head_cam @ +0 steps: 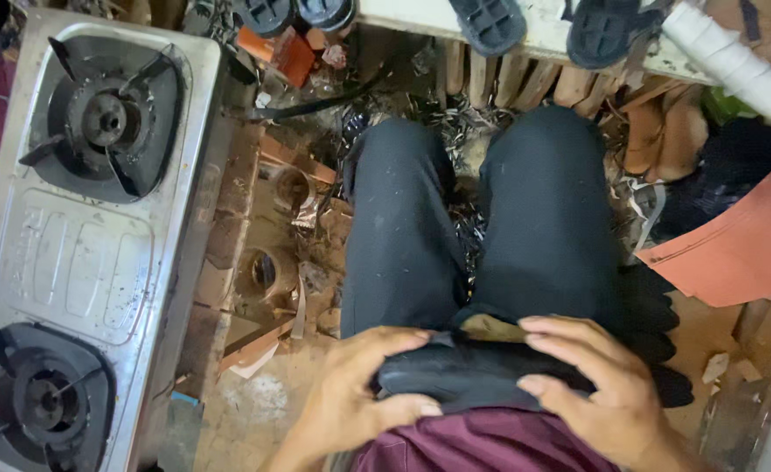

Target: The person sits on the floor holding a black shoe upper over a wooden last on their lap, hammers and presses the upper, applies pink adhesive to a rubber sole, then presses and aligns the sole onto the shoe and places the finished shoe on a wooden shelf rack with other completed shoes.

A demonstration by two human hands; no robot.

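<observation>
Both hands, left hand [359, 393] and right hand [595, 393], grasp the black shoe sole [473, 371] by its ends; it looks light and bendable.

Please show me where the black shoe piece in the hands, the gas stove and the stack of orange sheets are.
black shoe piece [468, 374]: head view, middle of its dark upper surface.
gas stove [84, 267]: head view, steel panel between the burners.
stack of orange sheets [739, 249]: head view, top sheet.
</observation>
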